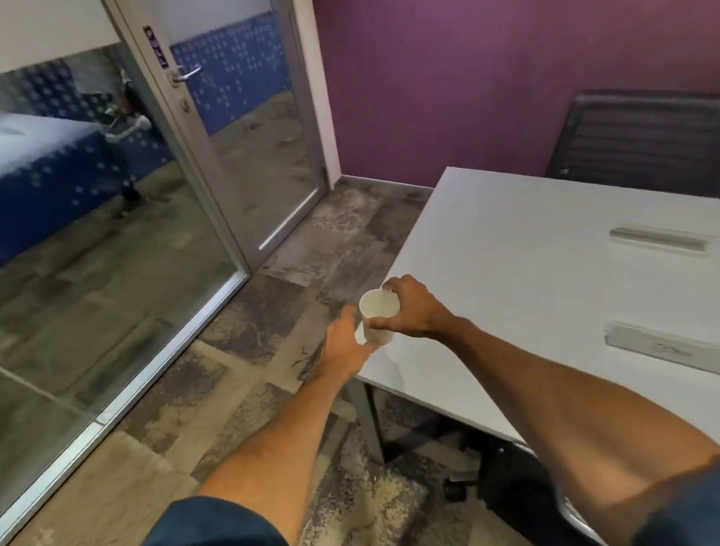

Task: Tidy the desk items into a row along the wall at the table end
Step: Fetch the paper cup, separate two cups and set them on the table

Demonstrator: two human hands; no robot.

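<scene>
Surface [523, 267]: white, purple wall beyond.
Cup [378, 314]: upright at near corner.
Right hand [414, 311]: grip clamped on cup, probably for lifting.
Left hand [347, 348]: steadied cup's side; closure unclear.

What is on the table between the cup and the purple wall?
Nothing: in the head view the table is bare from the cup, held by both hands at the near corner, to the purple wall.

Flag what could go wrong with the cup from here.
1. The white cup is at the very corner of the table, so a slip could send it to the floor.
2. The right hand pinches only the rim and the left hand touches the side, a weak grip.
</scene>
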